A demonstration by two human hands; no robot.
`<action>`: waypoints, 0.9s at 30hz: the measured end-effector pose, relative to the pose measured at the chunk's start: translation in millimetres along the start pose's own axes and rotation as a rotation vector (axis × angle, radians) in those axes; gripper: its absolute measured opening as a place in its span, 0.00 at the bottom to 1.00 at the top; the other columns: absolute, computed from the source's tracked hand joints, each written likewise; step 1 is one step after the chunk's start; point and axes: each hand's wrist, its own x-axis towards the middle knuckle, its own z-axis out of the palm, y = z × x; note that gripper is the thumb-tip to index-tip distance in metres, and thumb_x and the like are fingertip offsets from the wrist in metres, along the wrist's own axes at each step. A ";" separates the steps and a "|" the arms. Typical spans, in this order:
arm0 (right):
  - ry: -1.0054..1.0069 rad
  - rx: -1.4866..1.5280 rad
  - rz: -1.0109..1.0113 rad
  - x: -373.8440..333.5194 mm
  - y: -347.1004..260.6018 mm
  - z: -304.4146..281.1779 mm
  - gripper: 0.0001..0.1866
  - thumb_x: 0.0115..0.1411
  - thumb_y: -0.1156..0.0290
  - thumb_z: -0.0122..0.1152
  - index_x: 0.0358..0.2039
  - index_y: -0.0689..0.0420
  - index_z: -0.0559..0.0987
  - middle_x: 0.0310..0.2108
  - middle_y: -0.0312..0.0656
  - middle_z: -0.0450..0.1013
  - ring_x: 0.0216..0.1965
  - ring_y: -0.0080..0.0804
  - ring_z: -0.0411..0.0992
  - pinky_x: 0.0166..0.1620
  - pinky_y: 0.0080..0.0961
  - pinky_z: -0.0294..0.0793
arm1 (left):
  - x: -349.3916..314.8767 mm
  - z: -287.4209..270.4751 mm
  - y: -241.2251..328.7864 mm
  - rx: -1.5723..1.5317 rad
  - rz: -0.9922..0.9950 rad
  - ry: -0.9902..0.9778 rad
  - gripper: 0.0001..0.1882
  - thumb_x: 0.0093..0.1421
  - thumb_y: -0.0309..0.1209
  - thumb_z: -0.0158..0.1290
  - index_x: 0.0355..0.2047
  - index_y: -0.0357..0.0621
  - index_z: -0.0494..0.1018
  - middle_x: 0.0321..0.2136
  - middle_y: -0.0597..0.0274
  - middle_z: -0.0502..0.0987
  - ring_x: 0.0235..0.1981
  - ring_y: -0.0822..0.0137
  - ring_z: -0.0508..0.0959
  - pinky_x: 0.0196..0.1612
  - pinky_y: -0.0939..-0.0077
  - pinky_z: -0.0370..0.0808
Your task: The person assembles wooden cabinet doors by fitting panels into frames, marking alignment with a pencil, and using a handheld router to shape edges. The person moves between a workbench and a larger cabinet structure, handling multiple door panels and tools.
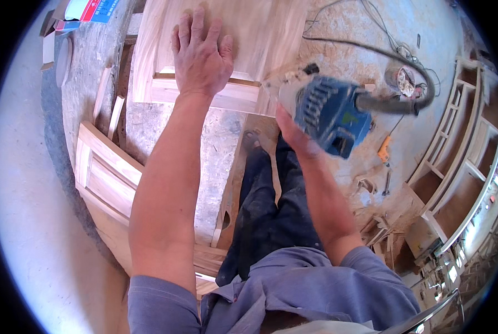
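Observation:
My left hand lies flat with spread fingers on a pale wooden panel door, which has a raised frame around a recessed centre. Held in my right hand is a blue power sander, at the right edge of that door. The hand wraps the tool's near side, and most of its fingers are hidden behind the body. A thick grey hose runs from the sander's right side and curves up and away. The tool's front end is blurred, so I cannot tell whether it touches the wood.
Another wooden panel door leans at the left, near narrow wood strips. On the dusty floor at right are a bucket, an orange drill, a hammer and loose cables. Long wooden frames stand far right.

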 end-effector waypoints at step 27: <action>0.233 -0.874 -0.565 20.5 -33.4 18.2 0.30 0.47 0.66 0.74 0.50 0.62 0.74 0.48 0.46 0.74 0.51 0.42 0.72 0.58 0.34 0.67 | -0.1 -4.9 4.1 0.051 -0.046 -0.093 0.25 0.69 0.44 0.42 0.63 0.50 0.68 0.71 0.56 0.55 0.72 0.47 0.51 0.73 0.49 0.45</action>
